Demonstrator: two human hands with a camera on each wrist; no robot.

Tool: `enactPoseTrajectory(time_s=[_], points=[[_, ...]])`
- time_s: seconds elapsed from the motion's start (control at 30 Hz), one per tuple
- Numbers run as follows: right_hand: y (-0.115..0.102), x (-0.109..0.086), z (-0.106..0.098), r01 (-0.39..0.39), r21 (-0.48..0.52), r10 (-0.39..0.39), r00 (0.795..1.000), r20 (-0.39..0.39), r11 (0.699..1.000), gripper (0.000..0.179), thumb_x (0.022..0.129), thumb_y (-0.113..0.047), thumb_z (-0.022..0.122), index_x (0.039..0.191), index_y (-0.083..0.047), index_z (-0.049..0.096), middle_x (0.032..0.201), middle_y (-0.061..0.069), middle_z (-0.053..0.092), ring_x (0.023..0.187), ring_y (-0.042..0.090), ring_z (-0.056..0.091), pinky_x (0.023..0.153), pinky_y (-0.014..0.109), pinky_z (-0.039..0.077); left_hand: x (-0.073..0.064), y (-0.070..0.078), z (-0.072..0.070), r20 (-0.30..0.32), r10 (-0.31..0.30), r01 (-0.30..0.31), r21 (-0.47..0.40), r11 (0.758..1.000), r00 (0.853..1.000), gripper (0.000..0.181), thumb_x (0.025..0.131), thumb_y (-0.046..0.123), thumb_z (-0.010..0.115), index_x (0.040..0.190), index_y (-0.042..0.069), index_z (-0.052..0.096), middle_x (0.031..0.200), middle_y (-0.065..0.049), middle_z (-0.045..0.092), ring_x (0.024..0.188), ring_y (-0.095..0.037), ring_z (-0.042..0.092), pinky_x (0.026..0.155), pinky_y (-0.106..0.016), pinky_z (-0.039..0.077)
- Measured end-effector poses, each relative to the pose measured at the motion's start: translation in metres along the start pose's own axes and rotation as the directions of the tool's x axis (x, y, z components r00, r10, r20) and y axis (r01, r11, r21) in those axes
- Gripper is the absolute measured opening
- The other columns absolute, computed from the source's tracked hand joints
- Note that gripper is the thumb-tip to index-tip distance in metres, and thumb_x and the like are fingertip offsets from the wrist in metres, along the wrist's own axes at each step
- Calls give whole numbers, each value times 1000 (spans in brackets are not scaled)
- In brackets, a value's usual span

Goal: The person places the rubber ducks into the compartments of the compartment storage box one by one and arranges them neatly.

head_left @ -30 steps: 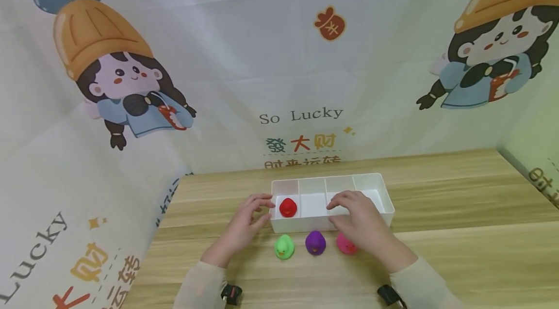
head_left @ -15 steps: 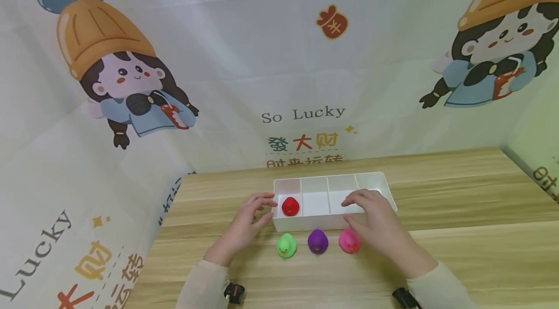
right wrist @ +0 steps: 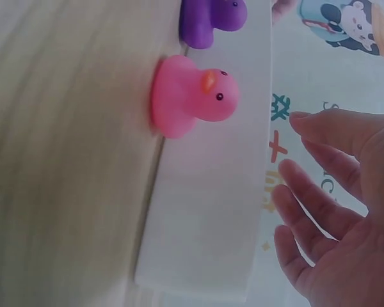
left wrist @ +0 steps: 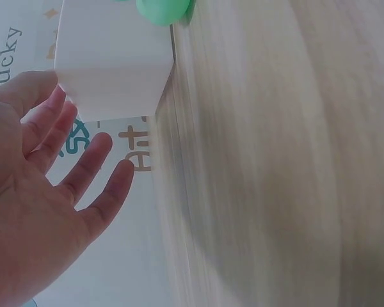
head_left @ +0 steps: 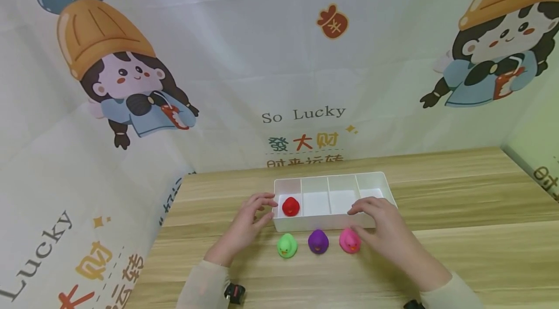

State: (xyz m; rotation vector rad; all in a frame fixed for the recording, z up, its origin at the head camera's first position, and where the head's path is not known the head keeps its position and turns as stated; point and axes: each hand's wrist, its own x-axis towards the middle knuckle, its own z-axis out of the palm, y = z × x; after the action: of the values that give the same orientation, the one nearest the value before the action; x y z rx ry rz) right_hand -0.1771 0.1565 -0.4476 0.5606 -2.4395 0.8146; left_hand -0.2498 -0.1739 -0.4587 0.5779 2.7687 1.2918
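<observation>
A white box [head_left: 314, 223] with a row of compartments stands on the table, a red rubber duck [head_left: 290, 207] in its leftmost compartment. My left hand [head_left: 246, 219] is at the box's left end, its thumb and fingers at the rim, some fingers loosely spread. Over the right part of the box hovers my right hand [head_left: 382, 219], fingers loosely bent with nothing between them. A pink rubber duck [right wrist: 189, 99] sits in front of the box, nearest to this hand. Beside it are a purple duck [head_left: 318, 242] and a green duck [head_left: 287, 246], in a row.
The wooden table [head_left: 458, 187] extends to both sides of the box. Behind it hangs a pale printed cloth [head_left: 227, 56] with cartoon figures and lettering. Dark wrist devices [head_left: 235, 293] show near the sleeves.
My right hand has moved right along the box and slightly toward me, uncovering more of the pink duck and a middle compartment. The left hand stays at the box's left end.
</observation>
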Motion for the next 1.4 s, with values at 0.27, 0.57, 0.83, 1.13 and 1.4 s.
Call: enactPoseTrajectory(time_s=[0.27, 0.57, 0.83, 1.13, 1.4], points=[[-1, -12, -1, -26, 29, 25, 999, 27, 999, 37, 70, -1, 91, 99, -17, 75, 106, -4, 73, 99, 21, 65, 88, 47, 54, 0, 0, 0, -4, -7, 7, -4, 1000, 1000, 21, 100, 8, 67, 121, 9, 69, 149, -3, 54, 124, -32, 56, 107, -56, 48], [1, -18, 2, -14, 1, 14, 998, 68, 1000, 33, 72, -11, 93, 99, -20, 76, 104, -6, 76, 97, 18, 71, 91, 49, 52, 1, -1, 0, -5, 3, -3, -4, 1000, 1000, 20, 99, 8, 67, 120, 10, 69, 149, -3, 54, 123, -31, 56, 106, -55, 48], [-1, -20, 6, -59, -8, 59, 985, 160, 998, 40, 67, -10, 94, 101, -19, 75, 106, -5, 77, 105, 24, 70, 98, 51, 52, 1, -1, 0, -5, -1, 1, 1, 1000, 1000, 20, 100, 8, 67, 119, 9, 69, 149, -4, 54, 123, -32, 56, 106, -55, 48], [0, -23, 12, -66, -19, 69, 978, 196, 998, 41, 63, -12, 96, 96, -25, 74, 106, -8, 74, 109, 24, 66, 98, 52, 52, 1, 0, 1, -4, 19, -19, 9, 1000, 1000, 18, 100, 7, 66, 117, 11, 70, 148, -5, 55, 122, -33, 57, 104, -56, 49], [-1, -24, 15, -51, -36, 57, 983, 176, 998, 41, 62, -9, 96, 93, -24, 74, 103, -9, 72, 106, 20, 66, 95, 45, 55, 0, -2, 0, -5, 23, -23, 2, 1000, 1000, 17, 100, 8, 66, 116, 11, 70, 147, -4, 56, 118, -31, 57, 98, -58, 51]])
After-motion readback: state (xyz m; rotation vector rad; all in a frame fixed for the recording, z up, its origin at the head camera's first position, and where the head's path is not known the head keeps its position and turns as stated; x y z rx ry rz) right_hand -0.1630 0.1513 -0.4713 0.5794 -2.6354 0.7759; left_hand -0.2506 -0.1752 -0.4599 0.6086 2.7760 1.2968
